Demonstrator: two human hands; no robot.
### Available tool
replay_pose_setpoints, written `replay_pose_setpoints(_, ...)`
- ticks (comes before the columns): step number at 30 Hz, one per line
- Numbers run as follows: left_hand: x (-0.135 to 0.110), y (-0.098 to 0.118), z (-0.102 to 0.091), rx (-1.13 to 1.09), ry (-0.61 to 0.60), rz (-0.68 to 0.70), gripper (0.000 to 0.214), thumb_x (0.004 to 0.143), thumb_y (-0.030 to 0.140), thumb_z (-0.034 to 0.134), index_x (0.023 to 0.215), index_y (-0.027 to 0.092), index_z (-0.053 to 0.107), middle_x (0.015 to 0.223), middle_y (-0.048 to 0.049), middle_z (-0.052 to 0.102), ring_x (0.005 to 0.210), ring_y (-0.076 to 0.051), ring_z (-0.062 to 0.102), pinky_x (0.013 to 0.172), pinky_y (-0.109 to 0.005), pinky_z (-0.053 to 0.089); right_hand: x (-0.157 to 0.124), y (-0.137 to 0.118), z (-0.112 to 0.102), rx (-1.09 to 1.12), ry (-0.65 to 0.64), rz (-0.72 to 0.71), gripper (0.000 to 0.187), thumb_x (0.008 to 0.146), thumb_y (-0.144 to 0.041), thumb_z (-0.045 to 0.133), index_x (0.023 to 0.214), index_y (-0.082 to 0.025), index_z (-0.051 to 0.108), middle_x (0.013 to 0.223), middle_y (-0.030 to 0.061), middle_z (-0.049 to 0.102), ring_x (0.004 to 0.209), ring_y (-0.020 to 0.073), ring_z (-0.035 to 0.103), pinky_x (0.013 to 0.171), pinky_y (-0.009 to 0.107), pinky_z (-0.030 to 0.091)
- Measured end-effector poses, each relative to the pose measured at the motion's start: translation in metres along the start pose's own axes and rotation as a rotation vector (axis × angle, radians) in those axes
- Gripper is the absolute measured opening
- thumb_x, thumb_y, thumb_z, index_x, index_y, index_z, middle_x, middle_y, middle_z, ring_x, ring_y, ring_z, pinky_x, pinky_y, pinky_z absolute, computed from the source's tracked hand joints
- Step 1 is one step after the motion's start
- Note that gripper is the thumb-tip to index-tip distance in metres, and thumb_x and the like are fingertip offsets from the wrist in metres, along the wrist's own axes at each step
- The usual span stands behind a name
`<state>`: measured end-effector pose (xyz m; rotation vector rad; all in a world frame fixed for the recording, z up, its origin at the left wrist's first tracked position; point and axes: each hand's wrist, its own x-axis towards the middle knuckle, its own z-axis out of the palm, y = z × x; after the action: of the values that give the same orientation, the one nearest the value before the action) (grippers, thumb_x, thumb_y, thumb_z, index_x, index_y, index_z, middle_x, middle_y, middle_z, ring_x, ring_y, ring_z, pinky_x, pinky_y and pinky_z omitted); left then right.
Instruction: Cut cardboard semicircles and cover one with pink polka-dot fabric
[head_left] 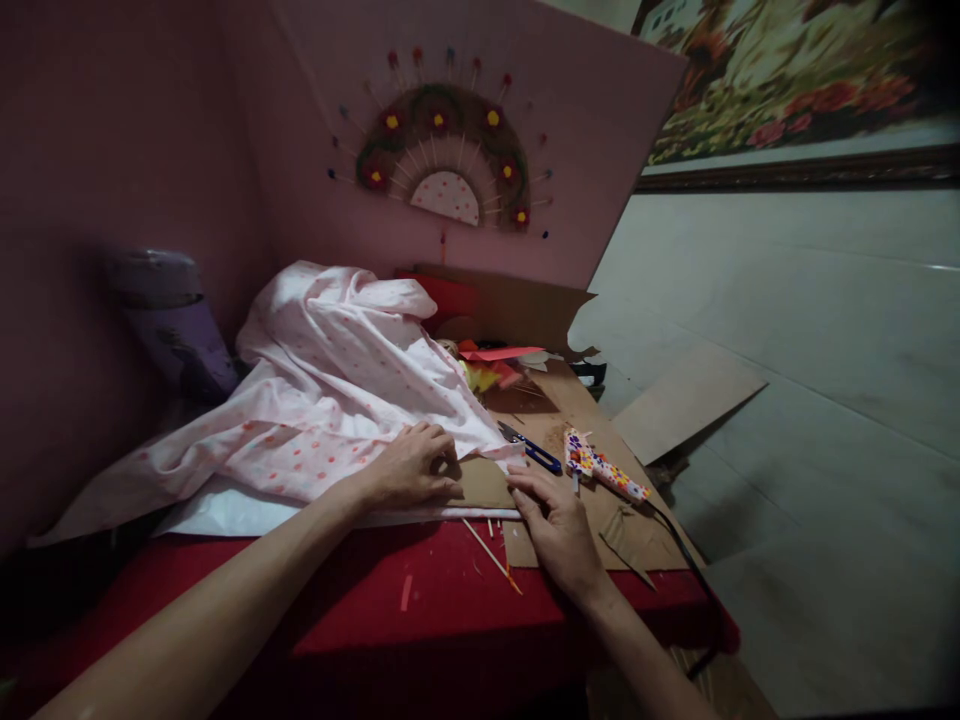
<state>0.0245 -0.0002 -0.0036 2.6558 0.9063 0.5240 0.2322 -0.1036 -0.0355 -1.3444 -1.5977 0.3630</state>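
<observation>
A brown cardboard piece [487, 482] lies on the pink-and-white dotted fabric [330, 375]. At its left end, my left hand [412, 465] has bent fingers holding it down. My right hand [551, 520] holds the right end, fingers bent over the edge where fabric also shows; the undersides of both hands are hidden. Beyond my right hand lie small blue-handled snips [541, 455]. A flower-patterned glue gun [600, 468] rests farther right, its black cord running off the table edge.
A red cloth [397, 590] covers the table, with thin sticks and scraps near its front. A larger cardboard sheet [600, 545] lies under the tools. Behind stands a pink board [570, 150] with a half-round decoration [439, 100]. A purple cylindrical container [176, 325] stands at left.
</observation>
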Motion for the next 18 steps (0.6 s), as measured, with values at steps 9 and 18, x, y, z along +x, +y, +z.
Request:
replay_pose_setpoints(9,-0.0004,-0.0035,-0.0013,-0.012,-0.024,0.018,0.036,0.066,0.052,0.065,0.083,0.021,0.059,0.087,-0.0029,0.056,0.086,-0.021,0.045,0.074,-0.032,0.033,0.0024,-0.0025,-0.0022,-0.016,-0.042,0.006,0.016,0.075,-0.014,0.056,0.085,-0.022,0.067,0.091,0.0051,0.067,0.089,0.0214,0.06,0.08,0.035,0.046)
replay_pose_setpoints(18,-0.0002,-0.0043,-0.0011,-0.031,-0.022,0.02,0.035,0.065,0.05,0.067,0.083,0.021,0.06,0.088,-0.0029,0.056,0.087,-0.021,0.045,0.075,-0.032,0.033,0.0009,-0.005,-0.0019,-0.039,-0.11,-0.037,0.013,0.075,-0.015,0.06,0.085,-0.022,0.064,0.102,0.0065,0.061,0.1,0.0224,0.055,0.086,0.038,0.044)
